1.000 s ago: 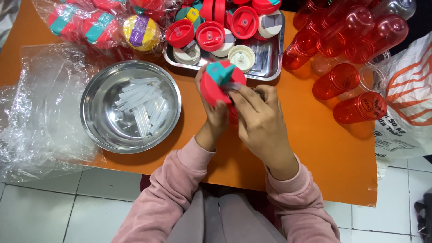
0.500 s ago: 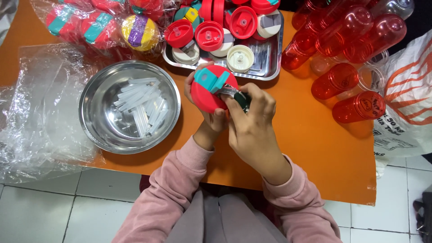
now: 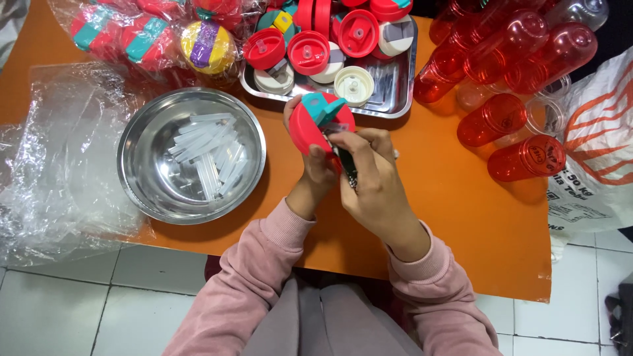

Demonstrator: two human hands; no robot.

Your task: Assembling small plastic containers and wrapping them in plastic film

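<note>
My left hand (image 3: 315,173) grips a round red bottle lid (image 3: 310,125) with a teal flip cap, holding it tilted above the orange table (image 3: 461,198). My right hand (image 3: 372,181) holds a small dark tool (image 3: 345,165) pressed against the lid's underside. Both hands meet at the middle of the table, just in front of the steel tray (image 3: 395,86).
A steel bowl (image 3: 151,191) of clear short straws sits to the left. The tray holds several red and cream lids. Bagged lids (image 3: 151,39) lie at the back left, red transparent bottles (image 3: 508,72) at the right, crumpled clear plastic (image 3: 46,165) at the far left.
The lid has been turned and lifted slightly to the left, its teal cap now facing up. My right hand has shifted lower, working the dark tool at the lid's underside.
</note>
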